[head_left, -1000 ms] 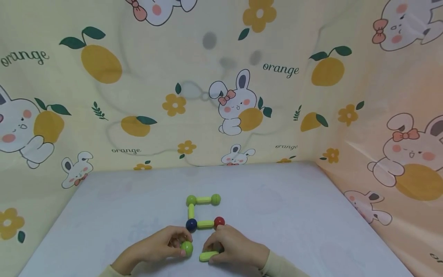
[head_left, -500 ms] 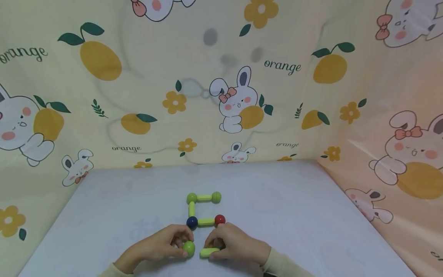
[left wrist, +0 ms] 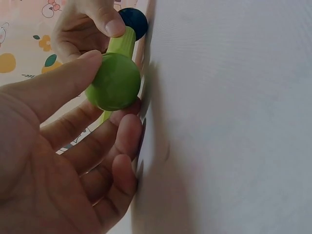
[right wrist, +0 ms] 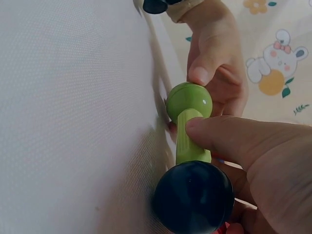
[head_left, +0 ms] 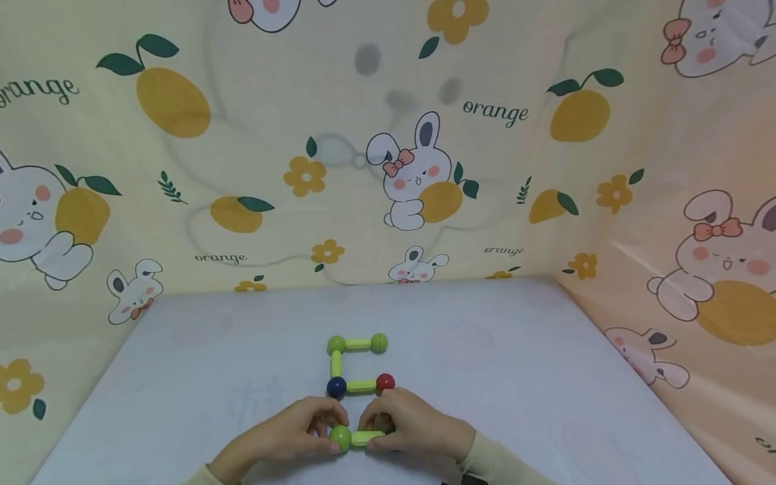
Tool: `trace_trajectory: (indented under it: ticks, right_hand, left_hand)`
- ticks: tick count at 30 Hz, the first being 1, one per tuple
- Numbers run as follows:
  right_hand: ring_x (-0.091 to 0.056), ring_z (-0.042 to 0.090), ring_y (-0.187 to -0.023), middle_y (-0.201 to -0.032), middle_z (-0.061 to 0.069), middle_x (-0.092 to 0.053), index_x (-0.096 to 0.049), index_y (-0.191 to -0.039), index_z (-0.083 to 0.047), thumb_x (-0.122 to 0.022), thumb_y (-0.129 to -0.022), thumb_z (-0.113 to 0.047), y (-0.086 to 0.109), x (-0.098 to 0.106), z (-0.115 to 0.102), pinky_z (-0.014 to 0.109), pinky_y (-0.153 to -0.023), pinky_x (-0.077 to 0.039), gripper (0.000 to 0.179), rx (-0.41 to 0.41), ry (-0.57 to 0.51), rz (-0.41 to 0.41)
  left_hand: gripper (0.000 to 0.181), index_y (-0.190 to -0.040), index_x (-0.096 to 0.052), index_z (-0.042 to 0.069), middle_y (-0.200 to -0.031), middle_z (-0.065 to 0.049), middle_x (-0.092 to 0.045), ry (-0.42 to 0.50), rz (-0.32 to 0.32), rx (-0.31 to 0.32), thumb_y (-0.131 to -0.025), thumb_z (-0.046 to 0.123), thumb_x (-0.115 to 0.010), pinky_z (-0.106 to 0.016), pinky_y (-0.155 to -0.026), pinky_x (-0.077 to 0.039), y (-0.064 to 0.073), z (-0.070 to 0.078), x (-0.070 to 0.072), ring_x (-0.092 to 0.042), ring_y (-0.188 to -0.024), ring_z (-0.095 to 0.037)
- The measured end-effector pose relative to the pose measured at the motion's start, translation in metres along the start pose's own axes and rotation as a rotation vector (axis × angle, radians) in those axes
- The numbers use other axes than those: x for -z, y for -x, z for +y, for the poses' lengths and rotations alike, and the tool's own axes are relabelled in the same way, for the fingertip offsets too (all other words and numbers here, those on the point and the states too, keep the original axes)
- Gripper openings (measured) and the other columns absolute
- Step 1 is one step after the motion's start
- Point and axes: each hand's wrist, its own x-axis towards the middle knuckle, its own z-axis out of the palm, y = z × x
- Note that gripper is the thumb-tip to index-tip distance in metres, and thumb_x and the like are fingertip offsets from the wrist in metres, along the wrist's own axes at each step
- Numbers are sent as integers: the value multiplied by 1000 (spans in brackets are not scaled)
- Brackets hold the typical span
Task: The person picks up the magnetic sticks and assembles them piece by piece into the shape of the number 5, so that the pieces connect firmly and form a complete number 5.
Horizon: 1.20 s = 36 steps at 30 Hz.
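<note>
My left hand [head_left: 291, 431] pinches a green ball [head_left: 341, 438] between thumb and fingertips, close over the table. My right hand [head_left: 418, 428] grips a light-green toy rod [head_left: 366, 439], thumb laid along its side in the right wrist view. The rod's end meets the green ball. At its other end sits a dark blue ball [right wrist: 192, 197], hidden behind the right hand in the head view. Just beyond the hands lies a joined shape of rods: a blue ball [head_left: 336, 387] at its near left corner, a red ball [head_left: 385, 384] near the right fingertips.
The joined shape continues away from me to a green corner ball [head_left: 336, 345] and another green ball [head_left: 379, 343] at its far right. All lie on a white-covered table [head_left: 485, 337]. A patterned cloth [head_left: 273, 135] rises behind and along both sides.
My left hand has moved right with the green ball, closing the gap to the rod; ball and rod now meet. The right hand stays nearly still. The joined shape keeps its form.
</note>
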Motion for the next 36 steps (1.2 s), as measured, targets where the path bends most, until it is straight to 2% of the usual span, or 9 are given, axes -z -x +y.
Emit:
trace_trajectory:
  ticks: [10,17,22,24,27,31,36]
  right_hand:
    - [-54,-7,-72,-85,-15,-71,-78,-100,-19,-82,-84,-19,0,0,-1,12,-66,-45,16,0,-17,-4]
    - [-51,-8,-73,-85,-17,-71,-79,-101,-20,-84,-83,-23,-2,0,-1,11,-66,-42,19,-13,-27,-20]
    - [-49,-8,-73,-86,-16,-71,-78,-101,-20,-84,-82,-25,-2,-1,2,11,-65,-42,20,14,-10,-10]
    - [-49,-8,-72,-86,-15,-70,-78,-102,-20,-83,-84,-26,-1,-1,3,11,-65,-43,20,11,-39,-8]
    - [-51,-6,-73,-90,-11,-71,-76,-105,-18,-78,-89,-24,1,1,5,13,-66,-46,17,-27,-166,3]
    - [-53,-2,-74,-92,-4,-70,-74,-108,-11,-70,-95,-20,1,10,11,16,-67,-45,16,-97,-318,82]
    - [-55,2,-79,-93,0,-72,-75,-108,-11,-67,-98,-21,1,23,26,19,-70,-44,17,-173,-328,178]
  left_hand:
    - [26,-112,-68,7,-102,0,-70,-2,-9,-5,-89,14,-76,-19,-71,-47,1,3,1,-58,-81,-3]
    - [24,-110,-68,8,-101,-1,-72,30,-37,-4,-88,12,-76,-18,-69,-46,2,1,3,-59,-80,-4]
    - [23,-109,-69,7,-100,-1,-72,37,-49,-25,-88,12,-77,-17,-68,-46,4,0,3,-60,-80,-2]
    - [23,-108,-69,7,-99,-1,-71,36,-51,-29,-88,12,-77,-17,-68,-46,4,0,3,-60,-80,-2]
    - [24,-109,-68,5,-100,-2,-71,40,-55,-26,-88,12,-77,-17,-68,-46,4,1,4,-60,-80,-3]
    - [26,-111,-68,3,-104,-4,-72,46,-59,-15,-88,12,-77,-18,-69,-47,4,2,5,-61,-81,-4]
    - [26,-113,-70,3,-106,-4,-71,53,-70,0,-89,11,-76,-17,-68,-46,2,2,6,-60,-81,-4]
